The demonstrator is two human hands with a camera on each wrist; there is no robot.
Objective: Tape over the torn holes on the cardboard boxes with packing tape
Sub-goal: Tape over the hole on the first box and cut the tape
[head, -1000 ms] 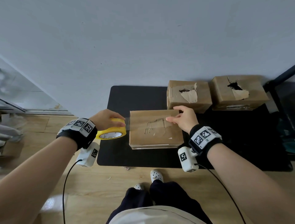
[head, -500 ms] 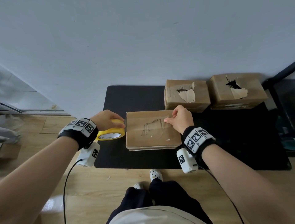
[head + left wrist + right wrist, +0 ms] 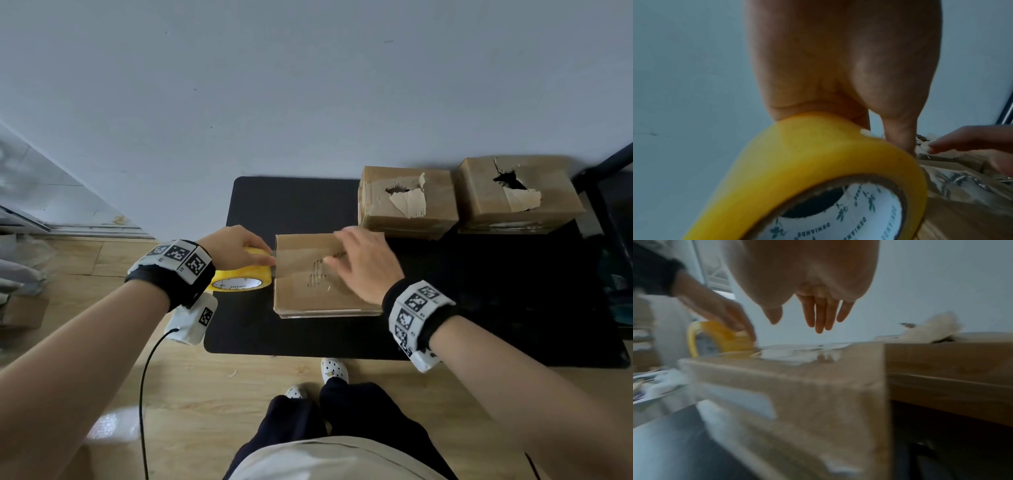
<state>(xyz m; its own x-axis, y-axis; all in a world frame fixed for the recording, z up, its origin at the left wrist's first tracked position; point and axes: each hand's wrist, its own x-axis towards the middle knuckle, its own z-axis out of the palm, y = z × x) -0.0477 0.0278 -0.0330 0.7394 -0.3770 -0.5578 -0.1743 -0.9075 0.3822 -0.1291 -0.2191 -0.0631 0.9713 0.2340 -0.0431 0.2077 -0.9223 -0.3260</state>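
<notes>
A flat cardboard box [image 3: 308, 294] lies at the front of the black mat [image 3: 298, 202], with a torn patch on its top under a strip of clear tape [image 3: 294, 263]. My left hand [image 3: 236, 250] grips the yellow tape roll [image 3: 241, 277] just off the box's left edge; the roll [image 3: 818, 170] fills the left wrist view. My right hand [image 3: 363, 263] hovers over the taped top with straight fingers [image 3: 820, 318], blurred by motion. The box [image 3: 797, 394] and tape strip [image 3: 797, 352] show in the right wrist view.
Two more cardboard boxes with torn holes stand at the back of the mat, one [image 3: 407, 202] in the middle and one [image 3: 517, 195] at the right. A grey wall rises behind them. Wooden floor and my feet [image 3: 334, 370] lie in front.
My right hand has left the box's right end and swept left across the taped top, its fingers now straight. The left hand still holds the roll at the left edge.
</notes>
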